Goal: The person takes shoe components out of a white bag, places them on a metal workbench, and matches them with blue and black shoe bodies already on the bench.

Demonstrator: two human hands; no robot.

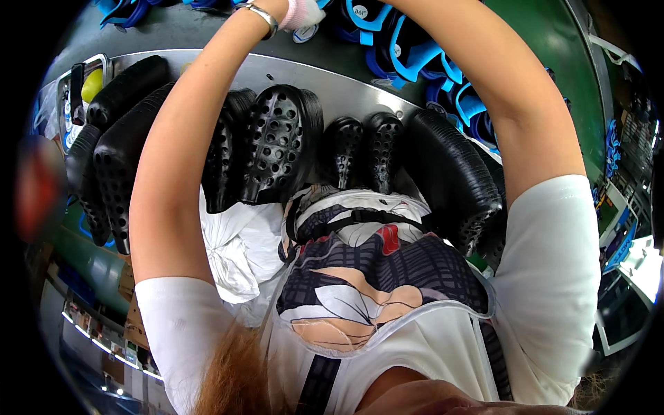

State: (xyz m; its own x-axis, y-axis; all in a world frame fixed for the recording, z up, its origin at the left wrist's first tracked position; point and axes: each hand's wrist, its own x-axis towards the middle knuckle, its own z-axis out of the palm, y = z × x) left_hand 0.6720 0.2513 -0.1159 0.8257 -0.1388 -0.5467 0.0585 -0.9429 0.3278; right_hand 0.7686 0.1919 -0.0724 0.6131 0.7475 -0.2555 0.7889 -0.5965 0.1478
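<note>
Both my arms reach up to the top edge of the head view. My left hand [301,14], in a pale pink and white glove, is partly cut off there, so how its fingers are set is hidden. A metal watch [263,19] sits on that wrist. Close to this hand lie blue and black strapped shoe pieces [413,59], some with round white stickers. My right forearm [470,41] runs out past the top edge, and its hand is outside the picture. Below my arms stand black shoe lasts [277,135] dotted with holes, some of them smaller [384,142].
A metal table edge [335,93] curves between the lasts and the dark work surface [187,26]. More black lasts [449,162] lean at the right. White bags [242,242] hang beside my patterned apron [387,277]. A wire-framed tray [105,62] with a yellow-green round thing stands far left.
</note>
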